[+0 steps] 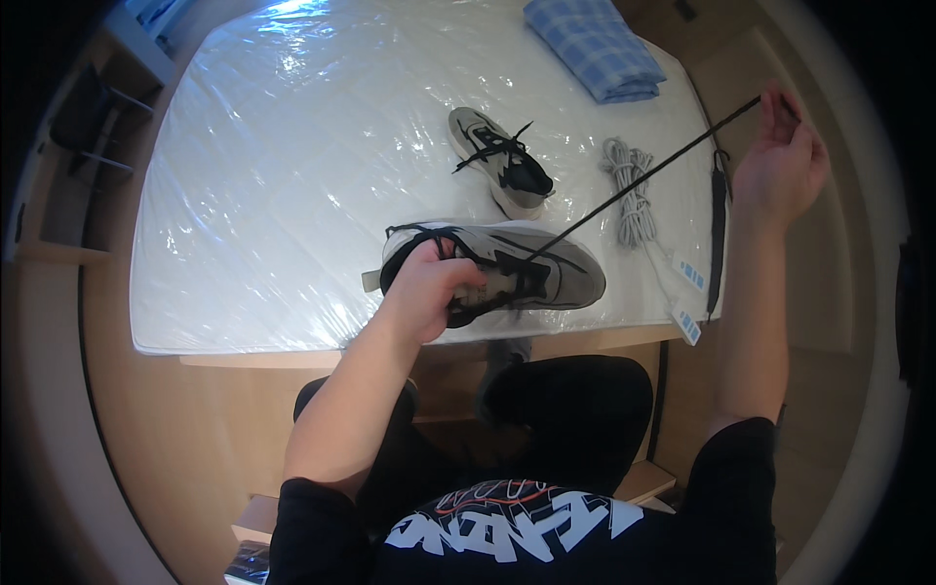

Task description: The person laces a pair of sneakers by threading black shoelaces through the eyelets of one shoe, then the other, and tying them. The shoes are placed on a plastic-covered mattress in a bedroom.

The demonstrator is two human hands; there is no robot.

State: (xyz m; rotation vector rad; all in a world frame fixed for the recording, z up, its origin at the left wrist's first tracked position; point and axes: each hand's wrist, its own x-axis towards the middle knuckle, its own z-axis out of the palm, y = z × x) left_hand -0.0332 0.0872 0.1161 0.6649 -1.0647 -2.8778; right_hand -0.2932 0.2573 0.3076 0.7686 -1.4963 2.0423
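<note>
A grey and black sneaker point(575, 268) lies at the near edge of the plastic-wrapped mattress, its toe to the right. My left hand point(426, 291) is closed on it at the tongue and opening, the thumb over the tongue. From the sneaker's eyelets a black shoelace point(634, 183) runs taut up to the right. My right hand point(783, 161) pinches the lace's far end, raised beyond the mattress's right edge. Farther back, a second matching sneaker point(502, 161) rests with its black lace tied in a bow.
The mattress point(263, 224) is covered in shiny clear plastic. Right of the sneakers lie a bundled grey cord point(632, 190) and white power strips point(687, 327). A black strap-like item point(719, 234) lies along the right edge. Folded blue checked cloth point(595, 49) sits at the back; a dark chair point(93, 117) stands left.
</note>
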